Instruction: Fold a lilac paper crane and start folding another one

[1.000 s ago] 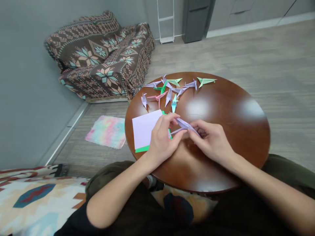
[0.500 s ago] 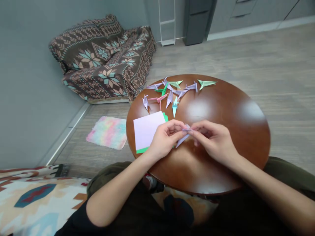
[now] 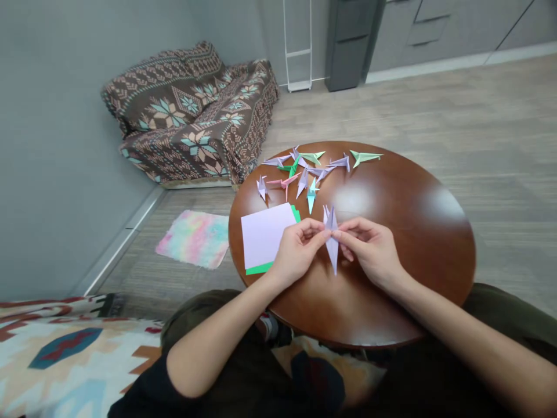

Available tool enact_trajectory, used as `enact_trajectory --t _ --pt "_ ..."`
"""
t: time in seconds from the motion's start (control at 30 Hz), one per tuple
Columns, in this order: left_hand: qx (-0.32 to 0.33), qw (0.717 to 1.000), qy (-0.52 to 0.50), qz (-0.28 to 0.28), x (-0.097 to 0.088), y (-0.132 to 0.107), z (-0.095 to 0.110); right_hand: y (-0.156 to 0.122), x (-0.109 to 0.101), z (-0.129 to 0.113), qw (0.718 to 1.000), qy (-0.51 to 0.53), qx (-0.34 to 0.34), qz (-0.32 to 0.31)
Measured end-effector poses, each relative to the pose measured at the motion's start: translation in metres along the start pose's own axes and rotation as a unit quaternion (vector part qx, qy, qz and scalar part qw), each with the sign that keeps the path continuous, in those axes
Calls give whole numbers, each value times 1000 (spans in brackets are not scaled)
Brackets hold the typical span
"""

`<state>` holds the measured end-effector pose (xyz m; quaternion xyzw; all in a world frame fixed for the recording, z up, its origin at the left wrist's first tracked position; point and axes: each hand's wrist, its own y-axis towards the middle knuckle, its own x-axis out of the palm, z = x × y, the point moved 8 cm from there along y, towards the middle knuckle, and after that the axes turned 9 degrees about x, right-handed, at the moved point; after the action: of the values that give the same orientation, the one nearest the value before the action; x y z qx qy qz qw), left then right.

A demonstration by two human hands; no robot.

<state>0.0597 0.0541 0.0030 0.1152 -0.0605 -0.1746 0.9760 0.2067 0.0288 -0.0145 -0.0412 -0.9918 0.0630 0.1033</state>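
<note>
A narrow folded lilac paper piece (image 3: 331,241) stands upright above the round brown table (image 3: 413,232), pinched at its middle from both sides. My left hand (image 3: 298,253) grips its left edge with thumb and fingers closed. My right hand (image 3: 369,249) pinches its right edge the same way. Left of my left hand lies a stack of square sheets (image 3: 266,235), lilac on top with green beneath. Several finished folded paper figures (image 3: 304,169) in lilac, pink, green and blue lie at the table's far left edge.
A patterned brown sofa (image 3: 195,116) stands against the grey wall at the back left. A pastel rug (image 3: 195,238) lies on the wood floor beside the table. A patterned cushion (image 3: 65,348) sits at my lower left. Grey cabinets (image 3: 352,40) line the far wall.
The lilac piece was turned from lying slanted between my hands to standing upright, point down. Both hands rose slightly and moved closer together.
</note>
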Motion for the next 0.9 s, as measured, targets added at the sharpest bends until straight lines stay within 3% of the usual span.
enact_trajectory --t 0.1,0.3,0.43,0.53,0.7,0.9 --pt "22 999 43 -6 0 1 1 2 -3 2 1000 1 -6 21" --pt "27 998 41 -37 4 3 -2 2 4 5 999 11 -9 -44" --pt "24 997 50 -48 8 0 -5 -2 -4 7 1000 19 -12 -4" --pt "37 997 65 -30 6 -6 -4 -6 -5 5 1000 9 -16 23" --pt "29 997 61 29 -4 -25 -5 -15 7 6 1000 15 -2 3" --pt "27 999 31 29 1 -33 1 -20 10 10 996 89 27 -4"
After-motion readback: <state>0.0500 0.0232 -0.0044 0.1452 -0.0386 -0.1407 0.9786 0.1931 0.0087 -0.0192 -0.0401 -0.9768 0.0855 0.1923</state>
